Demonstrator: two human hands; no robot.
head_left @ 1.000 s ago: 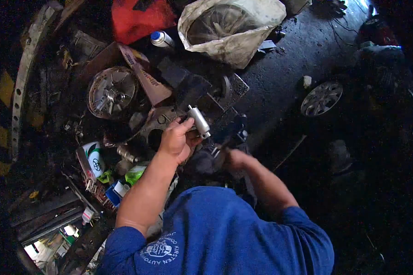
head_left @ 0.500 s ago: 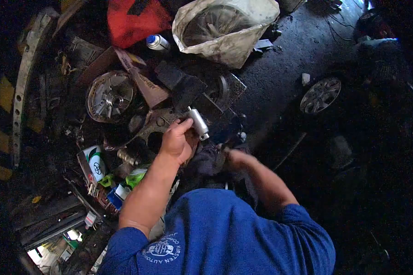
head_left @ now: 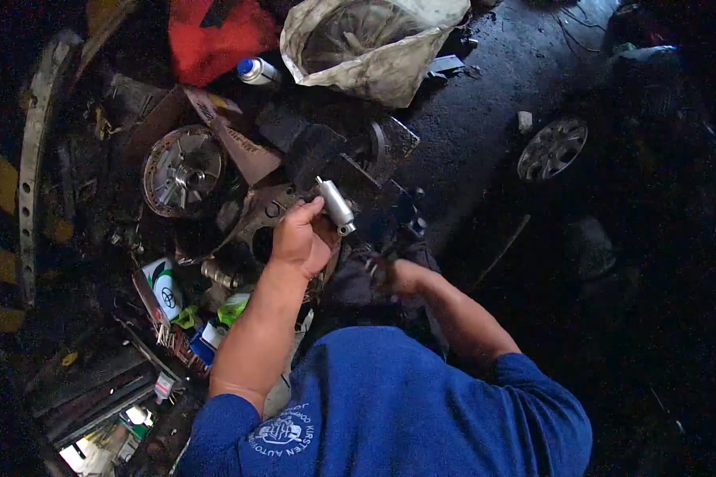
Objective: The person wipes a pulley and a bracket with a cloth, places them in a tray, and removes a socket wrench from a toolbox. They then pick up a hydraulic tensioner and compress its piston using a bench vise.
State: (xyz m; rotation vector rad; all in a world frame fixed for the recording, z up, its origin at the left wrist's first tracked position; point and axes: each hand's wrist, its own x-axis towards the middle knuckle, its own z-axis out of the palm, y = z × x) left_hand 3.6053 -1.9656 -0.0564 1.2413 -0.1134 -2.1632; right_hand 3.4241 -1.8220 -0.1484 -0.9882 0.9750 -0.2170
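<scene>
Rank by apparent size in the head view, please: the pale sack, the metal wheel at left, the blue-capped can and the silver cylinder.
1. Pale sack
2. Metal wheel
Unsure: blue-capped can and silver cylinder; they look alike in size, and the cylinder seems nearer the camera.

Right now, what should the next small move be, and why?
Probably bring the right hand to the silver cylinder: only the left hand holds it, while the right is apart from it, too blurred to show whether it holds anything.

Dark, grimy floor (head_left: pixel 473 111) with a bluish sheen at upper right; deep shadow along the right
</scene>
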